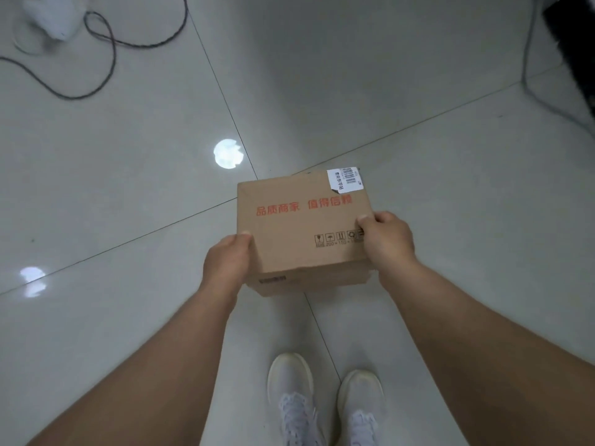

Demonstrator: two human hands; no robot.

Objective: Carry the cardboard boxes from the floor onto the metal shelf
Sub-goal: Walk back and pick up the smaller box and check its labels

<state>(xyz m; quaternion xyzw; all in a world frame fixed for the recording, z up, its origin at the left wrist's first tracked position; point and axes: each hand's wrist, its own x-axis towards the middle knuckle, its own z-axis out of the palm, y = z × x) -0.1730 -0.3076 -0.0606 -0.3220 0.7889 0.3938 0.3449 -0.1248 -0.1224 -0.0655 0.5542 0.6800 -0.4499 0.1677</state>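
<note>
A brown cardboard box (299,226) with red printed characters and a white barcode label at its far right corner is held above the tiled floor. My left hand (227,263) grips its near left corner, thumb on top. My right hand (386,239) grips its near right edge, thumb on the top face. The box's underside and my fingers beneath it are hidden. The metal shelf is not in view.
My two white shoes (325,400) stand on the glossy grey tiles below the box. A dark cable (109,49) loops across the floor at the far left beside a white object (54,17). Another cable (528,59) and a dark object (573,49) lie at the far right.
</note>
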